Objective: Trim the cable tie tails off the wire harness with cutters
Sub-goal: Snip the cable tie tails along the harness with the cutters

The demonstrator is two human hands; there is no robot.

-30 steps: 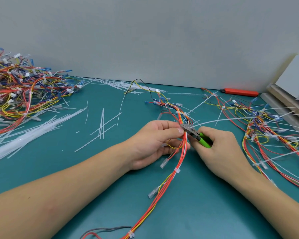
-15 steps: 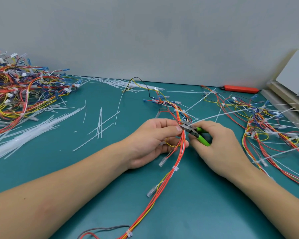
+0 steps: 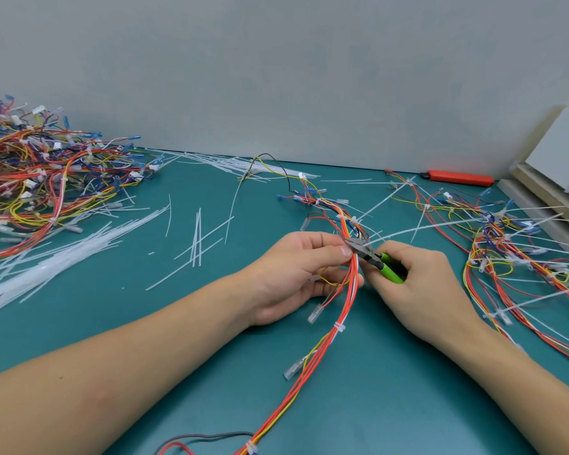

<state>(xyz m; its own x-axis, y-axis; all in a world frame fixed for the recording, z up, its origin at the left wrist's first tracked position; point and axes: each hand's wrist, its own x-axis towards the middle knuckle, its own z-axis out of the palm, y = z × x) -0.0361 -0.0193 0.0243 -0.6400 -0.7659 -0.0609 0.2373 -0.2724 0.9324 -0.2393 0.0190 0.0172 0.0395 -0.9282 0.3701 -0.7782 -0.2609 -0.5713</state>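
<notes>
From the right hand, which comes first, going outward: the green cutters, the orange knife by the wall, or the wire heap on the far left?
1. Green cutters: gripped in the right hand.
2. Orange knife: by the wall, beyond and to the right.
3. Wire heap: far left of the table.

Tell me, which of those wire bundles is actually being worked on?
The middle wire harness: the left hand grips it while the right hand holds green-handled cutters against it. The others lie untouched.
</notes>
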